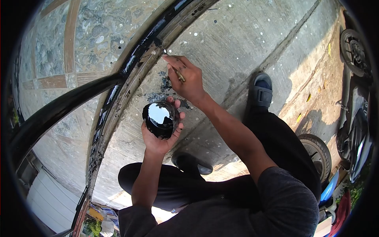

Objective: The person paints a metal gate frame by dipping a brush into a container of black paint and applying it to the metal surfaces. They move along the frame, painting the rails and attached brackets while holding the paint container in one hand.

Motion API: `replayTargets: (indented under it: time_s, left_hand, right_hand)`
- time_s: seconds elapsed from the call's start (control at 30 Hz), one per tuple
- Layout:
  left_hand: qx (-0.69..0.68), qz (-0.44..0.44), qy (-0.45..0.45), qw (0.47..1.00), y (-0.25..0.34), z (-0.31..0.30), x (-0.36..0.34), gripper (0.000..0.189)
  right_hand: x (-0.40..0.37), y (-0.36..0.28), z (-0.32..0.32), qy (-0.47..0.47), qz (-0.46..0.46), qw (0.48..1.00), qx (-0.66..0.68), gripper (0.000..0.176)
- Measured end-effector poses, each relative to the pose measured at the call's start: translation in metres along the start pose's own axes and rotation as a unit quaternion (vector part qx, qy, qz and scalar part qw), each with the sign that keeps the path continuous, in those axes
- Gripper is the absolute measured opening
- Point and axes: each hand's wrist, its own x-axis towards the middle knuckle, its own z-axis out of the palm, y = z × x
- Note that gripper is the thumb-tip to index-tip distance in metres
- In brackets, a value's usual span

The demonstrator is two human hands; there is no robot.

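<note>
My left hand [156, 144] is wrapped around a round container of glossy black paint [166, 125], its fingers curled up the right side. Bright sky reflects off the paint's surface. Up and to the right, my right hand [191, 82] pinches a thin paintbrush [181, 76], with part of the handle showing between the fingers. The bristle end points toward the black-painted metal rail [130, 63], and my fingertips are close beside the rail's lower edge. Patches of the rail look pale and worn. Black paint smears [166, 82] mark the concrete between the hand and the rail.
A black bar [65, 104] branches off the rail to the left, over stone-patterned paving [96, 31]. My sandalled foot [261, 93] rests on the concrete floor [233, 39], and another dark shoe [191, 164] is below. A motorcycle [355, 114] stands at the right.
</note>
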Motion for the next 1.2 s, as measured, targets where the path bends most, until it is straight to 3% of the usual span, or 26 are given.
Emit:
replayTargets:
  time_s: [0.03, 0.13, 0.2, 0.27, 0.4, 0.5, 0.63, 0.77, 0.9, 1.0, 1.2]
  left_hand:
    - [-0.004, 0.002, -0.004, 1.000, 0.000, -0.001, -0.002, 0.063]
    - [-0.012, 0.002, -0.023, 1.000, 0.002, -0.002, -0.002, 0.064]
    - [-0.016, 0.004, -0.031, 0.999, 0.002, 0.000, -0.005, 0.066]
    - [-0.013, 0.008, -0.032, 0.999, 0.001, -0.002, -0.008, 0.067]
    - [-0.014, 0.005, -0.026, 1.000, 0.004, -0.004, -0.009, 0.069]
    - [0.011, 0.003, -0.030, 0.999, 0.004, 0.002, -0.012, 0.052]
    - [0.020, -0.006, -0.046, 0.999, 0.006, -0.003, -0.013, 0.053]
    - [0.025, -0.010, -0.056, 0.998, 0.007, 0.002, -0.012, 0.053]
    - [0.016, -0.013, -0.042, 0.999, 0.006, 0.002, -0.009, 0.052]
    - [-0.022, -0.009, -0.050, 0.998, 0.004, -0.003, -0.008, 0.058]
    - [-0.030, 0.000, -0.055, 0.998, 0.001, -0.004, -0.007, 0.062]
  right_hand:
    - [-0.002, 0.000, 0.001, 0.025, 0.021, 0.999, 0.006, 0.030]
    - [-0.009, 0.001, 0.006, -0.047, 0.025, 0.998, 0.044, 0.025]
    - [-0.004, 0.002, 0.012, 0.078, 0.171, 0.971, 0.149, 0.023]
    - [0.009, -0.013, 0.014, 0.173, 0.293, 0.906, 0.253, 0.021]
    - [-0.008, -0.011, 0.048, 0.145, 0.305, 0.908, 0.248, 0.023]
    - [-0.022, -0.016, 0.039, 0.065, 0.339, 0.901, 0.262, 0.023]
    - [-0.008, -0.015, 0.038, 0.152, 0.336, 0.885, 0.284, 0.026]
    - [-0.028, -0.017, 0.052, 0.080, 0.344, 0.884, 0.307, 0.027]
    - [-0.038, -0.022, 0.041, -0.056, 0.390, 0.862, 0.318, 0.026]
    - [-0.020, -0.010, 0.031, -0.076, 0.401, 0.851, 0.330, 0.026]
    - [0.011, 0.007, 0.009, 0.074, 0.365, 0.866, 0.334, 0.029]
